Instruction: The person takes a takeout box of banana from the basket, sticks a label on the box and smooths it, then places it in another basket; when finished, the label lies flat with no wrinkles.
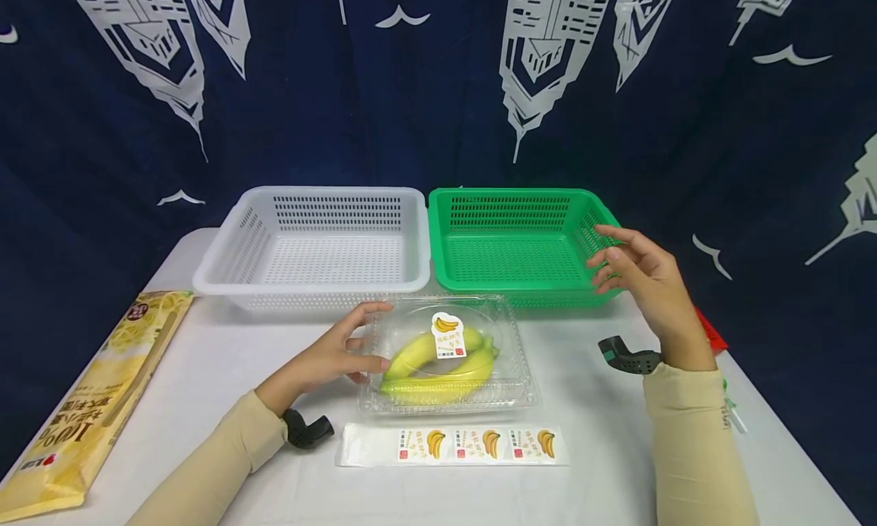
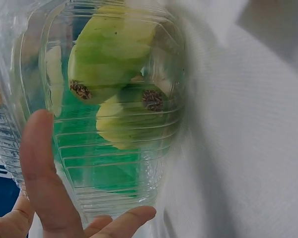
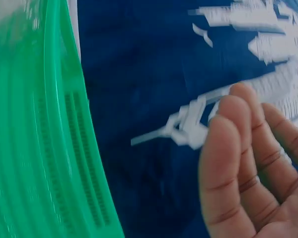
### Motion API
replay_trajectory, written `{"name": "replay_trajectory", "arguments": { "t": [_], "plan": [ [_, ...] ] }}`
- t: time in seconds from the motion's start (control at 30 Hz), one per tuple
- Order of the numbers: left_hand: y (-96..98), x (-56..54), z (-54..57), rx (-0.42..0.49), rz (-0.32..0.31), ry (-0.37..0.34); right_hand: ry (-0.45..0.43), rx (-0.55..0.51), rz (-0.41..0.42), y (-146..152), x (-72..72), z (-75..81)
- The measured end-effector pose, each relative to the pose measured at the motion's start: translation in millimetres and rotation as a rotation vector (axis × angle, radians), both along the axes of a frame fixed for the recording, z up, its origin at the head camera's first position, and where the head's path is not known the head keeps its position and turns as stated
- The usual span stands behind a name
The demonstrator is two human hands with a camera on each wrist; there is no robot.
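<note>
A clear plastic clamshell box with bananas inside stands closed at mid-table. On its lid is a banana-printed sticker. My left hand rests against the box's left side with fingers spread. In the left wrist view, the thumb lies along the clear wall, and banana ends show through it. Raised by the right edge of the green basket, my right hand has loosely bent fingers and holds nothing. In front of the box lies a sticker strip with several banana labels.
A white basket stands left of the green one, behind the box. On the left table edge lies a yellow food packet. A red item and a green-and-white item are partly hidden behind the right arm.
</note>
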State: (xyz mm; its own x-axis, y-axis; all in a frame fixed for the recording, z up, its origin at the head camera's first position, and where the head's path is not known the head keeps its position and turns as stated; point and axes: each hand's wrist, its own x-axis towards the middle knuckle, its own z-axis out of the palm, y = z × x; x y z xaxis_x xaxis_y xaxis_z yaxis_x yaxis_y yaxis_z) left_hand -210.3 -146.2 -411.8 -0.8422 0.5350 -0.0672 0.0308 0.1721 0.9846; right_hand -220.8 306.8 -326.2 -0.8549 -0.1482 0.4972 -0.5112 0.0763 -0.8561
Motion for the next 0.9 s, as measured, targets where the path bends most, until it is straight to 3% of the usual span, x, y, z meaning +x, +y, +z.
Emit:
{"name": "replay_trajectory", "arguments": {
  "t": [0.57, 0.8, 0.9],
  "plan": [
    [-2.4, 1.3, -2.7, -0.010, 0.023, -0.002, -0.122, -0.294, -0.244, 61.8, -15.1, -28.3],
    [-2.3, 0.6, -1.7, -0.015, 0.026, 0.004, -0.224, -0.273, -0.401, 78.2, -17.4, -42.6],
    [-1.3, 0.3, -0.4, -0.018, 0.028, 0.008, -0.278, -0.228, -0.422, 85.2, -19.2, -50.6]
  ]
}}
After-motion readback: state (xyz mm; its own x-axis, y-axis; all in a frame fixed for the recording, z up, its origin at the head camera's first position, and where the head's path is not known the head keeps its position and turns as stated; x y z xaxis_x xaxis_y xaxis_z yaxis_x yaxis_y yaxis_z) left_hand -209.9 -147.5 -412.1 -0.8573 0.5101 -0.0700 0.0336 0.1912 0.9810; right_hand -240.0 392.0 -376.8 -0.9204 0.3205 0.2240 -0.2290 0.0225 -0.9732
